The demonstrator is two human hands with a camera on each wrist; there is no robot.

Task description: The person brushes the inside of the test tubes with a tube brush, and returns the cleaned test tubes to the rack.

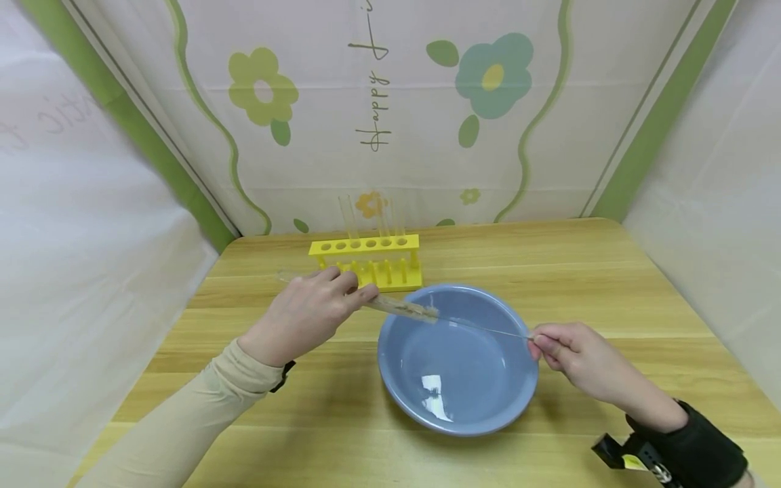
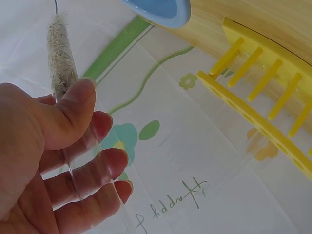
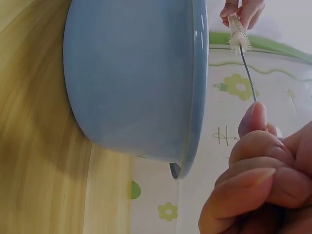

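Note:
My left hand (image 1: 317, 305) grips a clear glass test tube (image 2: 80, 161), which lies tilted across the far left part of the blue basin (image 1: 466, 427). Pale bristles of a test tube brush (image 2: 61, 53) fill the tube's mouth end, with a few tufts showing at the opening. From there the brush's thin twisted wire handle (image 3: 247, 70) runs out to my right hand (image 1: 576, 356). Thumb and fingers of that hand pinch the wire's end above the basin's right rim. In the left wrist view the thumb and curled fingers wrap the tube.
Behind the basin stands a yellow test tube rack (image 1: 366, 245) holding several clear test tubes (image 1: 348, 217). The wooden table (image 1: 610, 285) meets a white flower-printed curtain (image 1: 403, 163) at the back. White cloth hangs on both sides.

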